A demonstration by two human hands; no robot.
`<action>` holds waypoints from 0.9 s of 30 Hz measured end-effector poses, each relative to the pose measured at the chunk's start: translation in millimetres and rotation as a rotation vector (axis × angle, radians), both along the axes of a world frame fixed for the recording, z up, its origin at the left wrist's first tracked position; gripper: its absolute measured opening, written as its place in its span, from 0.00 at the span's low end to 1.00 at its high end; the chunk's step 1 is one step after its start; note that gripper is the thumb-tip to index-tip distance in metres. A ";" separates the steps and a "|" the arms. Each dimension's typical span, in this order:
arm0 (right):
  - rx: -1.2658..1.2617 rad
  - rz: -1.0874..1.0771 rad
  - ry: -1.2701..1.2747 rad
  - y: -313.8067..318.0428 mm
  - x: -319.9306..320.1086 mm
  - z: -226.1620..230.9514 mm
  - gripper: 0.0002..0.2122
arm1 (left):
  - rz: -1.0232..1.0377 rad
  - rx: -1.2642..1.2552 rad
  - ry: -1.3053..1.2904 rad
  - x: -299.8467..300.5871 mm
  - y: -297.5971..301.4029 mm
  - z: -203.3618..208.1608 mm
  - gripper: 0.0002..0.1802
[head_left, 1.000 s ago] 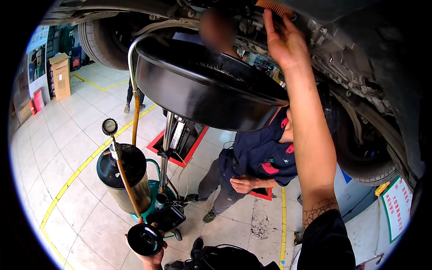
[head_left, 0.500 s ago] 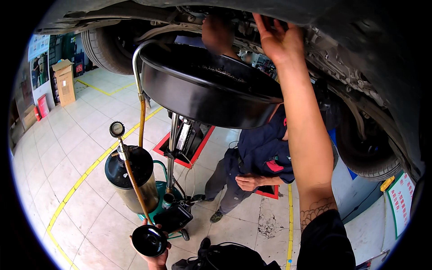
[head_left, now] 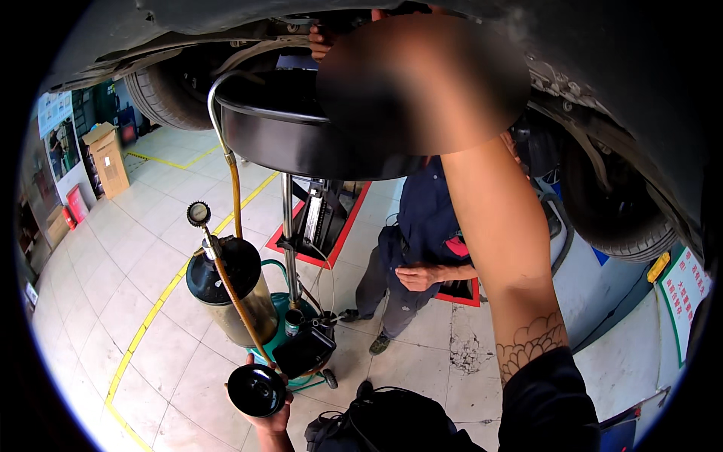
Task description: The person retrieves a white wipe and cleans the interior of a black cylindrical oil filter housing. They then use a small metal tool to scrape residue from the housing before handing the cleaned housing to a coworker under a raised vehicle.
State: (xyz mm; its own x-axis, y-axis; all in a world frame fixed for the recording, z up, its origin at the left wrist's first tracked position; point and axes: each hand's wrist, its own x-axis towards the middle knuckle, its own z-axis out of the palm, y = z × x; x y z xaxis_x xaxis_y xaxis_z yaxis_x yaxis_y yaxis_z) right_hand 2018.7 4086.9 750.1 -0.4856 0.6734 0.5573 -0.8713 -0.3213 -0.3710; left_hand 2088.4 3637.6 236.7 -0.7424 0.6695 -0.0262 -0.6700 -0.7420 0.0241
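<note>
My left hand (head_left: 273, 422) is low in front of me, its fingers wrapped round a black, round, cup-shaped part (head_left: 256, 390) whose hollow side faces up. Bare and raised, my right arm reaches up to the car's underside (head_left: 248, 30). A blurred patch covers my right hand (head_left: 410, 56), so its fingers and whatever they touch cannot be made out. Beneath it stands a wide black oil drain pan (head_left: 294, 139) on a metal post. Another person's fingers (head_left: 320, 44) show at the underside, just left of the blur.
Below the pan is a waste-oil drainer tank (head_left: 239, 290) with a pressure gauge (head_left: 199, 214), hose and green wheeled base. A co-worker in dark blue (head_left: 422, 207) stands beyond my arm, one hand (head_left: 418, 277) at waist height. Car tyres (head_left: 169, 94) hang on both sides.
My right hand has moved left and further in over the pan. My left hand, still holding the cup-shaped part, sits slightly further right in view. The whole view has shifted a little.
</note>
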 end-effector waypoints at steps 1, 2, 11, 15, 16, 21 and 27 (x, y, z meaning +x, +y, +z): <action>-0.017 -0.020 -0.016 0.8 -0.4 1.9 0.13 | 0.006 -0.026 0.013 1.2 -3.6 0.0 0.48; -0.010 -0.013 -0.015 1.7 -0.8 1.5 0.14 | 0.007 -0.040 0.017 2.4 -7.3 -0.5 0.48; -0.105 0.134 0.147 -18.9 -18.8 9.5 0.18 | -0.033 -0.027 0.163 6.9 -37.4 1.6 0.47; -0.179 0.140 0.204 -23.1 -25.4 14.0 0.17 | -0.054 -0.004 0.162 4.6 -48.1 6.9 0.47; -0.187 0.147 0.205 -22.7 -27.1 15.6 0.16 | -0.050 -0.007 0.167 4.0 -49.3 8.0 0.47; -0.208 0.150 0.189 -15.9 -30.4 16.5 0.15 | -0.052 -0.026 0.184 -0.3 -54.4 8.5 0.47; -0.180 0.148 0.200 -12.0 -30.4 12.8 0.12 | -0.049 -0.049 0.190 -9.1 -57.2 -0.5 0.47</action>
